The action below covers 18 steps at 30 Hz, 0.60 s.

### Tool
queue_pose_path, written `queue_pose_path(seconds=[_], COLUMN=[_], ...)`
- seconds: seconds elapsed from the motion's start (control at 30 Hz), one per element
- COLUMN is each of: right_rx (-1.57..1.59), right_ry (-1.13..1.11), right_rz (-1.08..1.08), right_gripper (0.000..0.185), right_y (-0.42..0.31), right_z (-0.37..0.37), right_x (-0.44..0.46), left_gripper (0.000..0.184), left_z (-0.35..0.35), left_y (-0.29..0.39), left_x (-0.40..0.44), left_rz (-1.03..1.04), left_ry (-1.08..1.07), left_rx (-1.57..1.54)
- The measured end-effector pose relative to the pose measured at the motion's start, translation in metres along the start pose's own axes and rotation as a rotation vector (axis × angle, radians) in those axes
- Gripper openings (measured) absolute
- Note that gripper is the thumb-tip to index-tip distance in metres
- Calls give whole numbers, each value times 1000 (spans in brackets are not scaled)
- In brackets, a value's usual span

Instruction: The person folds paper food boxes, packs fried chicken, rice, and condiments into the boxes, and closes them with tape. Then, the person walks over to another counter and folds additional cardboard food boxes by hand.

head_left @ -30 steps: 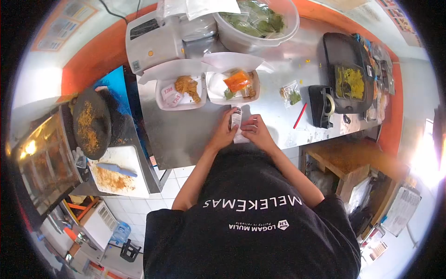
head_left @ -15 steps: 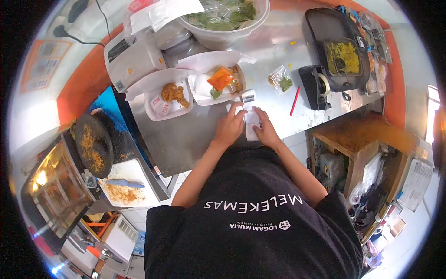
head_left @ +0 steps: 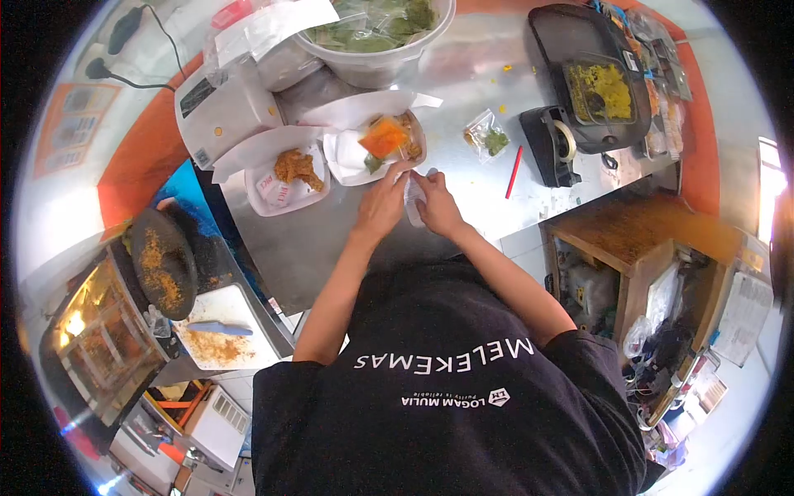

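Observation:
A strip of white printed paper, like a receipt [head_left: 412,205], is held between my two hands at the front edge of the metal counter. My left hand [head_left: 382,205] grips its left side, fingers close to the right food box. From the other side my right hand [head_left: 438,205] pinches the paper, with fingertips near the left ones. Just beyond the hands stands an open white box [head_left: 341,163] with rice, an orange sachet [head_left: 385,139] and green leaves. Left of it, another open box [head_left: 258,201] contains fried chicken [head_left: 298,169] and red-printed packets.
Right of my hands lie a small clear bag of leaves [head_left: 488,137] and a red pen [head_left: 514,172]. A tape dispenser [head_left: 542,149] stands beside a black bin [head_left: 571,33]. A label printer [head_left: 227,107] and a white tub [head_left: 364,68] stand behind the boxes.
Both hands have drawn closer together and turned, and the paper between them now looks narrower, bent or folded. The view has shifted slightly. The boxes stay on the counter.

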State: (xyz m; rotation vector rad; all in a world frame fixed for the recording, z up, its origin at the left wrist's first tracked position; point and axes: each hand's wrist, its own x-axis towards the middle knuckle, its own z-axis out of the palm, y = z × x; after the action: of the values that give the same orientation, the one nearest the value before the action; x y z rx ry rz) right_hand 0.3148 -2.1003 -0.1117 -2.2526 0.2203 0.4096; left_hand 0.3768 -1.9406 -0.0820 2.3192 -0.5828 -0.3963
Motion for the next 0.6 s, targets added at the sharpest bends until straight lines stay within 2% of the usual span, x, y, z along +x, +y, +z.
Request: queue_pose_path(seconds=[0.07, 0.17, 0.2, 0.3, 0.37, 0.4, 0.43, 0.47, 0.53, 0.6], right_rx=[-21, -62, -77, -95, -144, -91, -139, -321, -524, -527], right_ry=[-25, 22, 49, -135, -23, 276, 417, 563, 489, 415], right_rz=[7, 5, 0, 46, 112, 109, 102, 2, -105, -107], right_gripper=[70, 68, 68, 60, 60, 54, 53, 51, 50, 45], right_y=[-6, 15, 16, 23, 45, 44, 47, 53, 76, 87], right_z=[-12, -4, -5, -19, -31, -46, -67, -85, -109, -114], right_x=[-12, -30, -35, -36, -22, -18, -9, 1, 14, 18], left_gripper=[30, 34, 36, 43, 49, 56, 62, 69, 82, 93], left_z=[8, 40, 46, 61, 66, 65, 62, 59, 51, 49], left_y=[8, -3, -2, -2, -1, -2, -4, -6, -8, -12], left_x=[-13, -40, -45, -49, -54, -54, -54, -55, -58, -62], left_rz=[-122, 211, 180, 109, 62, 46, 29, 12, 8, 16], left_ry=[10, 29, 34, 81, 145, 156, 168, 177, 151, 119], left_rx=[-47, 58, 65, 80, 79, 62, 47, 33, -9, -38])
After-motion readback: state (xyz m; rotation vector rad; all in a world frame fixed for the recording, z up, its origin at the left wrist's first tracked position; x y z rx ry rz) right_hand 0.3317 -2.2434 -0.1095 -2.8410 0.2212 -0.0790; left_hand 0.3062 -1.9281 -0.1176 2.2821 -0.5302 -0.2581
